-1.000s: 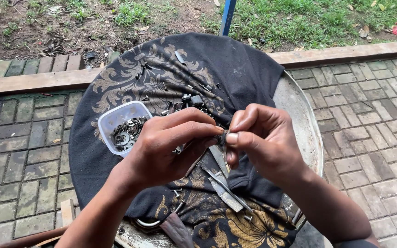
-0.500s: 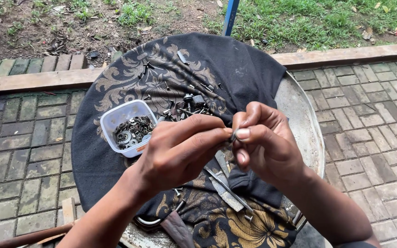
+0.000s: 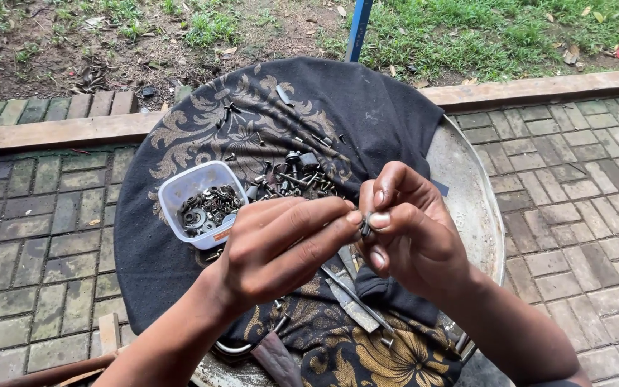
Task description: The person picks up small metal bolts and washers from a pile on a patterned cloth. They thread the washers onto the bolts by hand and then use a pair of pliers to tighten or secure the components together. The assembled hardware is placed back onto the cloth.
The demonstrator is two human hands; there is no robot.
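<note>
Where the two hands meet above the dark patterned cloth (image 3: 180, 244), the left hand (image 3: 281, 251) and right hand (image 3: 413, 229) pinch a small metal part (image 3: 365, 226) between thumb and forefinger tips, fingers clamped on it from both sides. The cloth covers a round metal tray (image 3: 474, 208). Left of the hands stands a clear plastic tub (image 3: 188, 188) of washers and nuts; loose screws (image 3: 295, 179) lie just behind, flat metal blades (image 3: 349, 304) below.
</note>
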